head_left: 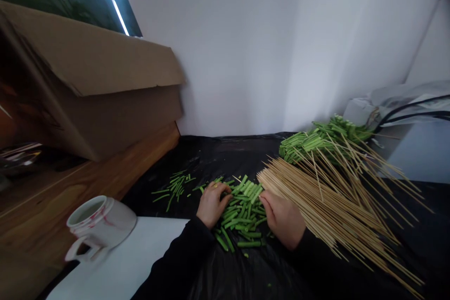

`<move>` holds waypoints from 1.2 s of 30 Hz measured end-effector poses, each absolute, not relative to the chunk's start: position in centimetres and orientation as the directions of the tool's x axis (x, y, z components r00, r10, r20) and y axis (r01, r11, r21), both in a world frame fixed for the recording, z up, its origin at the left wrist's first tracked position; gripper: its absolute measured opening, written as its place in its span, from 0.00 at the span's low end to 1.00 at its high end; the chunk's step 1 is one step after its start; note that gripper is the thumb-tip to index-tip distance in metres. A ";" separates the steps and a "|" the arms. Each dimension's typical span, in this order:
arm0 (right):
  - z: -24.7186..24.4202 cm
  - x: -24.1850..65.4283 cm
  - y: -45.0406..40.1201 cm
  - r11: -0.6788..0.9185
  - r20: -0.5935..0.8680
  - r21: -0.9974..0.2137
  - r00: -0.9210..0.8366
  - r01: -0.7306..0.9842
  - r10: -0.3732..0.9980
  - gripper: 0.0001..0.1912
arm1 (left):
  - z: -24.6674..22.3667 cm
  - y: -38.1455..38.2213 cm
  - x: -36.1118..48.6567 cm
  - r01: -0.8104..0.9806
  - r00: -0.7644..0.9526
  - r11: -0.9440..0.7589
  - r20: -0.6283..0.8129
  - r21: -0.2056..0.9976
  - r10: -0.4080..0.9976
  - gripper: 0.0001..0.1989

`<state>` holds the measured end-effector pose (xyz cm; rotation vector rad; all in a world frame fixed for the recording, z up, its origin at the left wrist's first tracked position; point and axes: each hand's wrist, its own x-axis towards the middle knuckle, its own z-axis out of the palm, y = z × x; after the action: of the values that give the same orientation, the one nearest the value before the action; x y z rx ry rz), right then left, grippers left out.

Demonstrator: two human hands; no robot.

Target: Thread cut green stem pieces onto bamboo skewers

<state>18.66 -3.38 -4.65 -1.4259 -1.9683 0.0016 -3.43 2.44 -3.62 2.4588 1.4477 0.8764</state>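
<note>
Cut green stalks lie in a loose pile on the black plastic sheet. My left hand rests at the pile's left edge, its fingers curved over the stalks with thumb and forefinger apart; a ring shows on one finger. At the right side, my right hand is closed in a pinch beside a row of stalk pieces lying side by side. What its fingertips hold is too small to make out. Just right of that hand lies a large bundle of thin wooden skewers.
More cut stalks are heaped at the back right, with skewers across them. A few thin pieces lie at the left. A white mug stands on a white sheet. Behind it is a cardboard box; a wall rises behind the sheet.
</note>
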 end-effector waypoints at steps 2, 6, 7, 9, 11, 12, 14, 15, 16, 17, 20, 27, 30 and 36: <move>-4.7 18.6 -3.4 0.409 0.552 -0.330 -0.177 0.851 0.815 0.17 | -3.7 2.5 -3.5 0.748 0.344 -0.508 0.405 0.427 0.847 0.01; -4.8 18.5 -3.6 0.440 0.571 -0.268 -0.227 0.857 0.789 0.17 | -3.9 2.7 -3.6 0.746 0.320 -0.484 0.391 0.457 0.863 0.03; -4.9 18.5 -3.6 0.443 0.574 -0.258 -0.232 0.859 0.785 0.16 | -4.0 2.7 -3.6 0.746 0.316 -0.481 0.391 0.461 0.864 0.03; -4.9 18.4 -3.6 0.444 0.579 -0.244 -0.238 0.862 0.780 0.16 | -4.0 2.7 -3.6 0.743 0.312 -0.483 0.398 0.464 0.863 0.04; -5.0 18.4 -3.6 0.440 0.585 -0.232 -0.237 0.867 0.776 0.16 | -4.0 2.7 -3.5 0.740 0.317 -0.489 0.401 0.463 0.859 0.05; -5.0 18.4 -3.6 0.439 0.589 -0.226 -0.237 0.870 0.773 0.17 | -4.0 2.7 -3.5 0.738 0.319 -0.491 0.402 0.463 0.858 0.05; -5.0 18.4 -3.6 0.438 0.596 -0.214 -0.239 0.873 0.766 0.17 | -3.9 2.7 -3.4 0.739 0.316 -0.489 0.403 0.464 0.859 0.07; -5.0 18.4 -3.6 0.438 0.597 -0.209 -0.240 0.874 0.765 0.17 | -3.9 2.7 -3.5 0.741 0.312 -0.487 0.404 0.463 0.860 0.08; -4.9 18.4 -3.6 0.439 0.596 -0.206 -0.243 0.875 0.765 0.16 | -4.0 2.8 -3.5 0.743 0.310 -0.486 0.406 0.460 0.859 0.09; -4.9 18.4 -3.6 0.440 0.594 -0.204 -0.247 0.875 0.766 0.16 | -4.0 2.8 -3.5 0.745 0.311 -0.487 0.408 0.456 0.858 0.10; -4.9 18.4 -3.6 0.442 0.584 -0.204 -0.254 0.874 0.771 0.15 | -4.1 2.8 -3.6 0.751 0.313 -0.491 0.416 0.441 0.853 0.09; -5.1 18.3 -3.7 0.456 0.597 -0.201 -0.260 0.867 0.759 0.14 | -4.2 2.9 -3.6 0.730 0.266 -0.504 0.487 0.462 0.832 0.12; -5.1 18.4 -3.6 0.453 0.605 -0.199 -0.255 0.869 0.754 0.13 | -4.0 2.9 -3.6 0.700 0.219 -0.500 0.513 0.510 0.830 0.14; -5.1 18.5 -3.7 0.447 0.597 -0.165 -0.272 0.879 0.755 0.13 | -3.4 2.7 -3.5 0.544 0.103 -0.439 0.462 0.715 0.881 0.18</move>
<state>18.48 -3.70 -5.11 -1.3620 -2.0877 -0.2622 -3.47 2.71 -3.42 2.0234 1.3944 1.2682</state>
